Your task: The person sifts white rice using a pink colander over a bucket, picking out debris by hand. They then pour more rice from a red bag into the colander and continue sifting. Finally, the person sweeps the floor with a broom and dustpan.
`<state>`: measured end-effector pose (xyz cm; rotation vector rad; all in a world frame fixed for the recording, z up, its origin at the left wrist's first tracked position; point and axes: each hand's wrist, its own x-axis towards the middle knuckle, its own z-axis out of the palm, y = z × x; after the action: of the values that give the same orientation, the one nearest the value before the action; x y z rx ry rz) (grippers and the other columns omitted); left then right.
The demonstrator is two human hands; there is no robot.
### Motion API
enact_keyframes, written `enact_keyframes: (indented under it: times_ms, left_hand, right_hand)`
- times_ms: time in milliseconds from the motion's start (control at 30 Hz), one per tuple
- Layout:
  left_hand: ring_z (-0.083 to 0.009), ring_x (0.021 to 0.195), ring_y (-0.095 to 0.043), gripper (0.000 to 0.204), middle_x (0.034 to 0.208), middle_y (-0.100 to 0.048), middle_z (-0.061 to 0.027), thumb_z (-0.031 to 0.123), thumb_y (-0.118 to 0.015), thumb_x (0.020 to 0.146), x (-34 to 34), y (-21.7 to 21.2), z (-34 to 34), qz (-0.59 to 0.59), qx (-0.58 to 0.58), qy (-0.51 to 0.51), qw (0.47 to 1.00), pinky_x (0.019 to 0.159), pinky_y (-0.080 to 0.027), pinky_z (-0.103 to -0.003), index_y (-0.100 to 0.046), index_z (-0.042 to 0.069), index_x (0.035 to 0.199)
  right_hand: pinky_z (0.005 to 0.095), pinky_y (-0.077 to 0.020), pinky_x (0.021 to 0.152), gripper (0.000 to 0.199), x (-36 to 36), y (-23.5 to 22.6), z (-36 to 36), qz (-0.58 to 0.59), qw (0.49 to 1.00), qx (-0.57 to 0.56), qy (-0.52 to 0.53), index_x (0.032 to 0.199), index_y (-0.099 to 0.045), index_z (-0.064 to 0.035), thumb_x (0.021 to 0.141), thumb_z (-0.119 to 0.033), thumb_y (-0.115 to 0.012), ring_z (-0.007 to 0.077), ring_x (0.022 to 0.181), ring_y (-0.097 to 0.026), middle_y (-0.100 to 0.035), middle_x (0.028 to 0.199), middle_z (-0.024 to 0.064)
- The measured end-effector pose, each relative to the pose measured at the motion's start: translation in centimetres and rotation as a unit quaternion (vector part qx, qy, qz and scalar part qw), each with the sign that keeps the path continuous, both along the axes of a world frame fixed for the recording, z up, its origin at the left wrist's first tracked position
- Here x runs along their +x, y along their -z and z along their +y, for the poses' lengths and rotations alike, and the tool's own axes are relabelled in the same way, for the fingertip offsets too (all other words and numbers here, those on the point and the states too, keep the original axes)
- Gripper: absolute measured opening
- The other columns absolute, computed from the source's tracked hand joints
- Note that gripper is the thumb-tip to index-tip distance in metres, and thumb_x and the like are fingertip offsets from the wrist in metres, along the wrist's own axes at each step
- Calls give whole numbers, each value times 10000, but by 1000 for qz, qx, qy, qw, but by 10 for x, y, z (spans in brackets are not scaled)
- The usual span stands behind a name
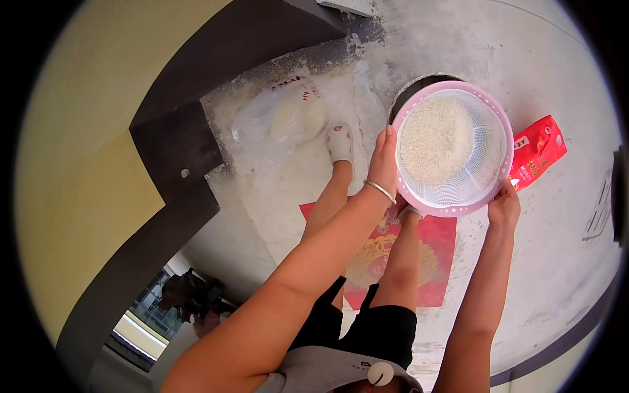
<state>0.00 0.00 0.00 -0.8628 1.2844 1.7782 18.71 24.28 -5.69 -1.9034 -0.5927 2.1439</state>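
Note:
Between my hands is a round pink-rimmed colander (481, 177) with a white mesh bowl. White rice (436, 141) lies heaped toward its left side. My left hand (385, 160) is closed on the colander's left rim, a silver bangle on that wrist. At the lower right of the rim, my right hand (504, 204) grips it too, its fingers partly hidden beneath. Behind the colander shows the dark inside and thin rim of a round vessel (405, 93), mostly covered.
A red printed bag (540, 150) lies on the concrete floor right of the colander. To the left rests a clear plastic bag (288, 118) with something pale inside. A red mat with gold pattern (436, 288) is under my legs. A dark-based yellow wall (85, 177) stands at left.

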Motion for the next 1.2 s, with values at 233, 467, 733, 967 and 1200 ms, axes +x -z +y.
enact_keyframes:
  times_ms: [233,467,733,967,1200]
  left_hand:
    - [-229,1219,-448,643,1312,-472,-162,515,-361,964,-43,-11,-32,-32,84,-31,995,1036,-339,-345,-394,-13,1329]
    - [-247,1135,-530,677,1215,-551,-141,557,-370,944,-19,-16,-18,-34,39,-4,999,983,-420,-359,-421,-21,1292]
    - [-236,1200,-466,650,1234,-550,-129,542,-392,944,8,-9,-4,-22,-27,-26,999,1033,-343,-353,-427,2,1304]
    - [-208,1168,-474,548,1269,-521,-104,468,-332,985,3,-28,-13,37,-9,-27,999,1025,-328,-361,-461,8,1254]
    - [-189,1128,-500,297,1217,-539,-78,237,-450,979,-2,-27,-41,142,16,-42,989,982,-374,-337,-482,33,1194]
  right_hand:
    - [369,-427,961,338,-42,-25,-63,-12,999,47,-22,1182,-494,60,853,-12,-511,264,1070,-533,-562,1153,157]
    - [396,-410,981,346,-41,-44,-54,-54,996,73,24,1211,-484,39,873,-26,-446,268,1108,-518,-533,1204,183]
    - [419,-438,966,271,-30,-52,-22,-11,996,11,84,1124,-513,6,869,-38,-430,259,1089,-534,-571,1102,170]
    - [372,-457,923,300,-36,-40,-28,24,993,12,113,1183,-503,56,891,-3,-468,226,1038,-562,-580,1126,136]
    - [358,-445,948,255,-46,-74,-61,77,981,125,124,1142,-508,1,909,-86,-562,197,1052,-549,-593,1118,97]
